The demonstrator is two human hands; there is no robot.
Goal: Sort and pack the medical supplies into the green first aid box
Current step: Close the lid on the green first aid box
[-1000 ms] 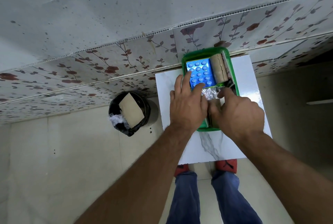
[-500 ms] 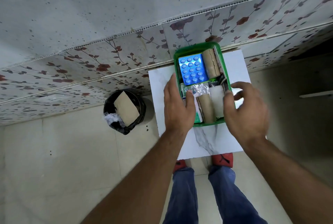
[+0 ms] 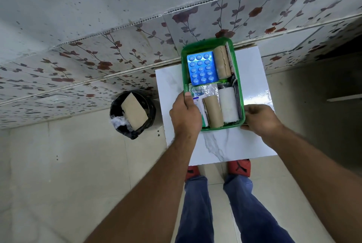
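Note:
The green first aid box [image 3: 203,44] stands on a small white marble-patterned table [image 3: 252,78] against the wall. Inside it lie a blue blister pack of pills [image 3: 201,69], a tan bandage roll [image 3: 221,62] at the back, a second tan roll [image 3: 213,110], a white gauze roll [image 3: 228,106] and a foil-wrapped strip [image 3: 205,91]. My left hand [image 3: 185,116] grips the box's left rim, thumb over the edge. My right hand [image 3: 258,118] holds the box's near right corner from outside.
A black waste bin [image 3: 117,123] with a piece of cardboard [image 3: 134,111] and crumpled plastic stands on the floor left of the table. The flower-patterned wall runs directly behind the box. My legs and red shoes [image 3: 239,168] are under the table's near edge.
Both hands have come out of the box, where they pressed on the supplies, and moved apart to its left rim and right corner. The rolls at the front are now uncovered.

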